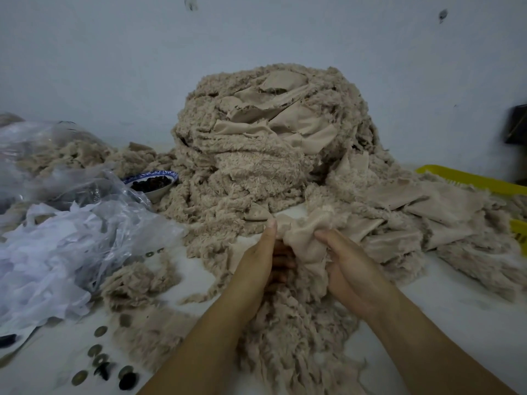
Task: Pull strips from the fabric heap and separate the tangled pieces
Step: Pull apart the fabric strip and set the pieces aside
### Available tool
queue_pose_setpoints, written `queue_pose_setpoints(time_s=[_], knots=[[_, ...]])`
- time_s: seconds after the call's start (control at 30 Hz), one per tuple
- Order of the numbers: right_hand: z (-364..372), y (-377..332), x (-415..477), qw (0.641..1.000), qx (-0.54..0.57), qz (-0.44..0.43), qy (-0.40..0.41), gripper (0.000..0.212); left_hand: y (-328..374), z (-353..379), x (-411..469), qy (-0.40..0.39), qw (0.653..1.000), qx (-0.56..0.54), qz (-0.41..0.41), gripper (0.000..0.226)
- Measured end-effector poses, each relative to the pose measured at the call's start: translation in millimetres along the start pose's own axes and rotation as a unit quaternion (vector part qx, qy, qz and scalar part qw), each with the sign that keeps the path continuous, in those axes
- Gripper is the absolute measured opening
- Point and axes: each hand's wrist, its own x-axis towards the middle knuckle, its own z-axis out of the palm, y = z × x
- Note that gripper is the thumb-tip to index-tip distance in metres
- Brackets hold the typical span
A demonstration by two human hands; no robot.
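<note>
A tall heap of beige fleece fabric (271,143) rises at the middle of the white table, against the wall. From its foot a fleece strip (303,238) runs toward me and down between my arms. My left hand (256,260) grips this strip from the left, thumb up on the cloth. My right hand (348,269) clutches the same strip from the right, smooth backing side up. The two hands are close together, almost touching. Loose strips (302,346) hang under my wrists.
Clear plastic bags (65,212) with white scraps lie at the left. A blue-rimmed bowl (155,182) of dark pieces stands beside the heap. Round buttons (99,360) are scattered at the front left. A yellow tray (470,178) sits at the right under spread fabric.
</note>
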Motion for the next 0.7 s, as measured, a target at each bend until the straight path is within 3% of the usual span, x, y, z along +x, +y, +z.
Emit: queue_pose_setpoints(time_s=[0.1, 0.2, 0.27, 0.47, 0.57, 0.7], knots=[[0, 2, 0, 1.0, -0.014, 0.008, 0.0, 0.033, 2, 0, 2, 0.041, 0.999, -0.008, 0.003, 0.072], [2, 4, -1, 0.999, -0.051, 0.016, 0.005, 0.035, 3, -2, 3, 0.104, 0.992, 0.019, 0.062, 0.051], [2, 6, 1, 0.996, -0.082, 0.008, 0.018, 0.038, 5, -1, 0, 0.083, 0.993, 0.011, 0.084, 0.054], [6, 6, -1, 0.991, -0.116, -0.039, 0.045, 0.054, 5, 1, -6, -0.061, 0.993, 0.09, 0.046, 0.077], [8, 7, -1, 0.975, -0.193, -0.049, 0.096, 0.039, 6, 1, -8, -0.072, 0.991, 0.08, 0.076, 0.055], [4, 6, 5, 0.95, -0.224, -0.07, 0.204, 0.036, 8, 3, -8, -0.004, 0.982, 0.121, 0.145, 0.038]])
